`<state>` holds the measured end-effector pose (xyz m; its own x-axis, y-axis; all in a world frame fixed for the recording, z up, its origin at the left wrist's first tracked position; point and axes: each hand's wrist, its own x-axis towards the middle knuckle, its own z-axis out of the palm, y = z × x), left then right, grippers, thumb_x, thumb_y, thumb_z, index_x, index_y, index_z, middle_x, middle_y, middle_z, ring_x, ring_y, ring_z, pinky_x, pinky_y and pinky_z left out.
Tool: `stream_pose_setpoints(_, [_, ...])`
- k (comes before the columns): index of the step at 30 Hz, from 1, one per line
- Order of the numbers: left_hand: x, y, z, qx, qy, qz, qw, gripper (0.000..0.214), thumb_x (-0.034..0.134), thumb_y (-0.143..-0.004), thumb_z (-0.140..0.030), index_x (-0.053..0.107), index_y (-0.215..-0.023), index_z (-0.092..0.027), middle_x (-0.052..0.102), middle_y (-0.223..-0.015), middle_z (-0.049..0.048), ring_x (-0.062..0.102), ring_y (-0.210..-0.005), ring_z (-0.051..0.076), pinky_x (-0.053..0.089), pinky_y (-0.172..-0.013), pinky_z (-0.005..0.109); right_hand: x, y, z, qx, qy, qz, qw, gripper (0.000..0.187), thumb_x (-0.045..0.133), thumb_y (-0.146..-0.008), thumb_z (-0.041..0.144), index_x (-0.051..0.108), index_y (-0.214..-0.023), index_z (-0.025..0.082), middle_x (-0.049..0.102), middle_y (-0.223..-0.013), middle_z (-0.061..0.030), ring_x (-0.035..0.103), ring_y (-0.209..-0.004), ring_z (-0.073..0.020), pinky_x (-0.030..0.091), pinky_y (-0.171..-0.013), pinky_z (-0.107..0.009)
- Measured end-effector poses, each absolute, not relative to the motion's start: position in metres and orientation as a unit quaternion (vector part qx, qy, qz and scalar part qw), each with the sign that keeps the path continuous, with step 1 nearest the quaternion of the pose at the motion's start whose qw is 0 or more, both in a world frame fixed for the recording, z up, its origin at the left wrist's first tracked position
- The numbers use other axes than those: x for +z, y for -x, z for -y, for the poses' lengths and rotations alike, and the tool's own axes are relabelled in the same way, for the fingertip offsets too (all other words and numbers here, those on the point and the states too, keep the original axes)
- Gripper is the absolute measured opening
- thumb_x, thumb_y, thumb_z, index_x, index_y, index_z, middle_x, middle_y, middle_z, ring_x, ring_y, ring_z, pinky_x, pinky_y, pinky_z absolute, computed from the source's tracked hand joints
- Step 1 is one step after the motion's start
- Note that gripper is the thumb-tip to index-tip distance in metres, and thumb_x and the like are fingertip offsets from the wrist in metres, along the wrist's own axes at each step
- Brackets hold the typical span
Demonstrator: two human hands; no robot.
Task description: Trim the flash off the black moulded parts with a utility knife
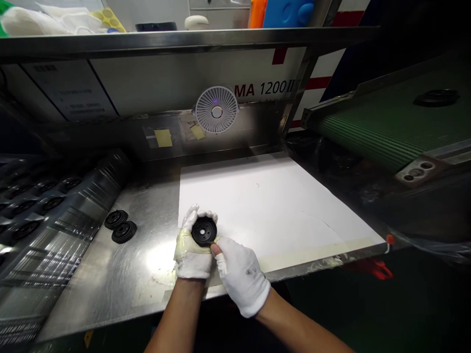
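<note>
"MA 1200II" is printed on the machine's white panel [176, 81].

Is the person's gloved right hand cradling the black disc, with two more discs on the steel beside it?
No: the head view shows the left hand cradling the black disc; the right hand only touches its edge. The two discs on the steel are as you said.

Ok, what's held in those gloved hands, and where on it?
A black moulded disc, held by its rim: the left hand cups its left and far edge, the right hand pinches its near edge.
</note>
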<state>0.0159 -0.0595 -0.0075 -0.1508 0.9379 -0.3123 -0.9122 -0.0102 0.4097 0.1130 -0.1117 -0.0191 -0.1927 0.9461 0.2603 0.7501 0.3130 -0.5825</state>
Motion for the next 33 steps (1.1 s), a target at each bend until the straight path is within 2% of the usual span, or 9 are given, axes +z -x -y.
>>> stream_pose_setpoints(2, [-0.004, -0.014, 0.062, 0.681, -0.048, -0.299, 0.667, 0.021, 0.055, -0.072, -0.014, 0.061, -0.093, -0.015, 0.062, -0.081, 0.0075, 0.06, -0.082, 0.022, 0.049, -0.076, 0.041, -0.019, -0.114, 0.111, 0.166, 0.562, 0.753, 0.299, 0.024, 0.035, -0.093, 0.027, 0.05, -0.075, 0.021, 0.057, -0.07, 0.0011, 0.05, -0.06, -0.0149, 0.028, -0.055, -0.027])
stream_pose_setpoints(4, [-0.003, -0.011, 0.065, 0.652, -0.063, -0.306, 0.691, 0.025, 0.053, -0.072, -0.017, 0.061, -0.095, -0.013, 0.062, -0.082, 0.0113, 0.06, -0.084, 0.027, 0.05, -0.071, 0.044, -0.019, -0.115, 0.111, 0.178, 0.564, 0.747, 0.304, 0.024, 0.035, -0.093, 0.028, 0.051, -0.077, 0.021, 0.057, -0.071, 0.0011, 0.05, -0.061, -0.0146, 0.029, -0.055, -0.026])
stream_pose_setpoints(7, [-0.004, -0.011, 0.065, 0.671, -0.058, -0.28, 0.684, 0.019, 0.051, -0.07, -0.017, 0.062, -0.085, -0.013, 0.059, -0.07, 0.0067, 0.059, -0.07, 0.02, 0.05, -0.066, 0.037, -0.018, -0.116, 0.112, 0.196, 0.569, 0.736, 0.309, 0.023, 0.034, -0.093, 0.027, 0.052, -0.08, 0.021, 0.057, -0.072, 0.0008, 0.051, -0.062, -0.0143, 0.03, -0.056, -0.026])
stream_pose_setpoints(10, [-0.006, -0.014, 0.063, 0.705, -0.043, -0.279, 0.65, 0.013, 0.054, -0.069, -0.017, 0.062, -0.08, -0.015, 0.057, -0.066, 0.0038, 0.058, -0.064, 0.016, 0.05, -0.065, 0.032, -0.018, -0.114, 0.115, 0.202, 0.559, 0.739, 0.317, 0.023, 0.034, -0.092, 0.027, 0.051, -0.077, 0.021, 0.056, -0.069, 0.0007, 0.049, -0.06, -0.0146, 0.028, -0.055, -0.027])
stream_pose_setpoints(19, [0.005, -0.015, 0.063, 0.698, -0.047, -0.29, 0.653, 0.012, 0.052, -0.071, -0.016, 0.061, -0.077, -0.013, 0.058, -0.071, 0.0047, 0.059, -0.07, 0.017, 0.05, -0.072, 0.036, -0.009, -0.126, 0.11, 0.397, 0.525, 0.642, 0.394, 0.034, 0.028, -0.093, 0.037, 0.043, -0.067, 0.02, 0.049, -0.061, 0.0017, 0.046, -0.058, -0.0132, 0.034, -0.054, -0.024])
stream_pose_setpoints(26, [0.013, -0.031, 0.067, 0.659, -0.113, -0.257, 0.698, 0.014, 0.051, -0.074, -0.019, 0.061, -0.081, -0.014, 0.056, -0.073, 0.0048, 0.056, -0.073, 0.019, 0.047, -0.07, 0.034, -0.004, -0.146, 0.102, 0.25, 0.575, 0.683, 0.375, 0.026, 0.033, -0.093, 0.03, 0.054, -0.08, 0.02, 0.055, -0.07, -0.0002, 0.049, -0.063, -0.0143, 0.034, -0.059, -0.025])
stream_pose_setpoints(33, [0.022, -0.045, 0.064, 0.656, -0.095, -0.29, 0.69, 0.012, 0.05, -0.072, -0.018, 0.061, -0.075, -0.014, 0.055, -0.067, 0.0049, 0.055, -0.067, 0.018, 0.047, -0.065, 0.034, -0.002, -0.148, 0.11, 0.198, 0.571, 0.723, 0.334, 0.025, 0.034, -0.093, 0.029, 0.049, -0.074, 0.021, 0.054, -0.067, 0.0015, 0.048, -0.059, -0.0137, 0.028, -0.055, -0.027])
